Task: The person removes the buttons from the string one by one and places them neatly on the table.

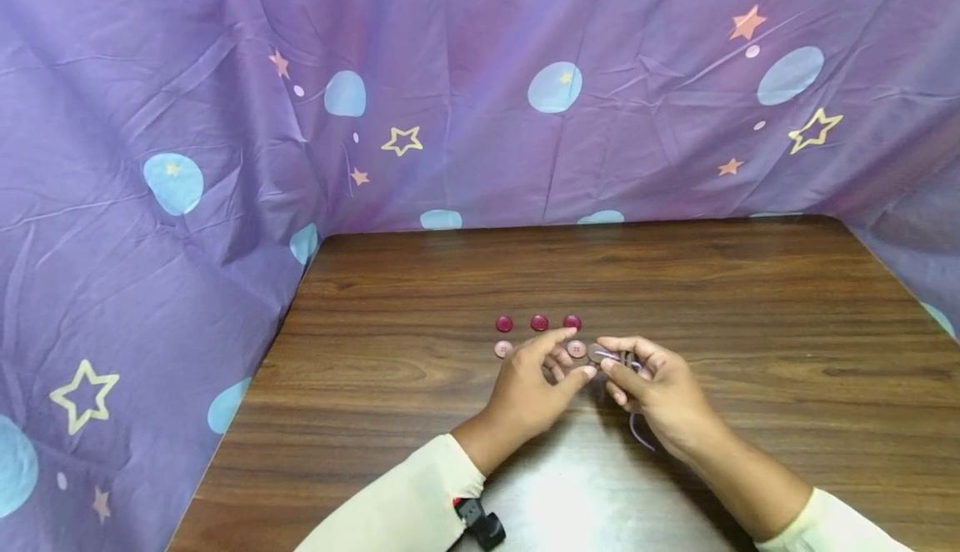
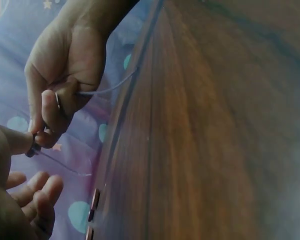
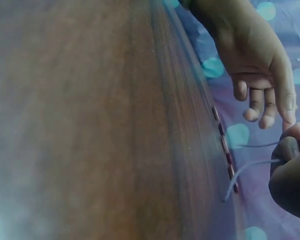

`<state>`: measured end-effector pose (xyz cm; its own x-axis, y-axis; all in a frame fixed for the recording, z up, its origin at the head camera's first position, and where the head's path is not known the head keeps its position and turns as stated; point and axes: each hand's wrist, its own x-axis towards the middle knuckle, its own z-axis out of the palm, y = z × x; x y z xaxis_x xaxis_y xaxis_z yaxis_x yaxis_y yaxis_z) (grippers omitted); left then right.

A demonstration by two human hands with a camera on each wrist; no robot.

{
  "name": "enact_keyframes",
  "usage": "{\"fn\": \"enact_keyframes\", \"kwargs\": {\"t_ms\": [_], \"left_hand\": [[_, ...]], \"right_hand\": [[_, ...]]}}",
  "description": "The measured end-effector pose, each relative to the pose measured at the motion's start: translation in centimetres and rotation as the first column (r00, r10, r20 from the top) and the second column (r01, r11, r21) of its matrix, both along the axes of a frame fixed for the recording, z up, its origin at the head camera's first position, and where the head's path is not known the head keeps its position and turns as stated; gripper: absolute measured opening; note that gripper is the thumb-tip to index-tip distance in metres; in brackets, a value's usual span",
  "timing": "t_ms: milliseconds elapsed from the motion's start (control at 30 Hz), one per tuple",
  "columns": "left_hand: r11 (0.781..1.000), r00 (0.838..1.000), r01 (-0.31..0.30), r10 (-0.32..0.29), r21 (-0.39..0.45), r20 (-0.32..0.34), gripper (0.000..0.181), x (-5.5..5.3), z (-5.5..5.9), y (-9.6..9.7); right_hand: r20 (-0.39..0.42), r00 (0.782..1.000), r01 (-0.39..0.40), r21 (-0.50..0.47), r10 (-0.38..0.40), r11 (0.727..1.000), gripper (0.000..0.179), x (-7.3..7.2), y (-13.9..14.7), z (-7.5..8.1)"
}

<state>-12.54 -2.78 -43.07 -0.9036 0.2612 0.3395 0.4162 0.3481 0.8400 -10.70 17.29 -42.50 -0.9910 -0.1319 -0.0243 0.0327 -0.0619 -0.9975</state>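
the right hand (image 1: 667, 398) pinches a dull brown button (image 1: 596, 353) by its fingertips, and a pale purple cord (image 1: 609, 356) crosses that button and runs back among the same fingers, with one length hanging below the grip. the left hand (image 1: 532, 389) grasps nothing that shows — fingers loosely spread, thumb tip right by the button. whether the cord goes through a hole cannot be told.

just left of the pinch, on the table (image 1: 420, 419), lies a pink button (image 1: 576, 348); three dark red buttons (image 1: 539, 323) sit in a row beyond the left fingers.

this looks like threading work. it would go best with the button held by its rim, so no fingertip covers a hole, and the cord gripped close behind its tip so it doesn't buckle. the left thumb and forefinger could then draw the tip out slowly — keeping the hanging length free of the right fingers, where it could snag.
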Motion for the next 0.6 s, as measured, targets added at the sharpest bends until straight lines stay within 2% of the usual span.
{"fn": "enact_keyframes", "kwargs": {"t_ms": [167,367,433,600], "left_hand": [[1.0,0.996,0.031,-0.031,0.004,0.084,0.054,0.2,0.2,-0.6],[0.989,0.976,0.132,-0.141,0.06,0.168,0.055,0.0,0.3,-1.7],[0.987,0.976,0.147,-0.155,0.063,0.151,0.054,-0.2,0.3,-2.0],[0.989,0.988,0.133,-0.137,0.06,0.068,0.048,-0.4,0.0,-2.5]], "right_hand": [[-0.004,1.0,-0.009,0.027,0.009,1.0,0.029,-0.2,-0.5,0.4],[-0.046,0.998,-0.046,0.063,0.049,0.997,0.036,-0.5,-0.8,0.5],[-0.061,0.996,-0.058,0.068,0.063,0.996,0.038,-0.6,-1.0,0.6],[-0.094,0.991,-0.087,0.11,0.098,0.99,0.037,-0.6,-1.7,0.8]]}}
